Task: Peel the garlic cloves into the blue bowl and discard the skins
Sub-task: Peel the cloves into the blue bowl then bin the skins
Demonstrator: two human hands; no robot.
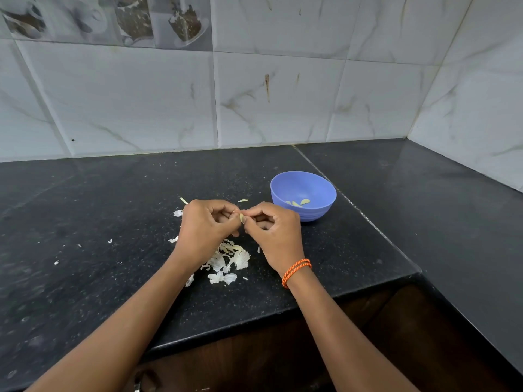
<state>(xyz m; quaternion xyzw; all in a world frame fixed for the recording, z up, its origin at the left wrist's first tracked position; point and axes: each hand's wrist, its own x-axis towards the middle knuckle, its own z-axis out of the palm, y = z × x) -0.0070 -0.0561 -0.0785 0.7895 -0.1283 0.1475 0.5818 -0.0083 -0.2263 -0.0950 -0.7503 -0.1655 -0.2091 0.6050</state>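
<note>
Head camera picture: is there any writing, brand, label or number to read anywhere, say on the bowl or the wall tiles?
None can be read.
The blue bowl shows plain plastic, no mark.
The picture tiles on the wall show cups and desserts, no legible words.
The orange thread bracelet and the black countertop bear no text.

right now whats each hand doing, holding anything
Left hand: fingers curled, pinching the garlic clove.
Right hand: fingers curled, pinching the same clove from the other side.
</note>
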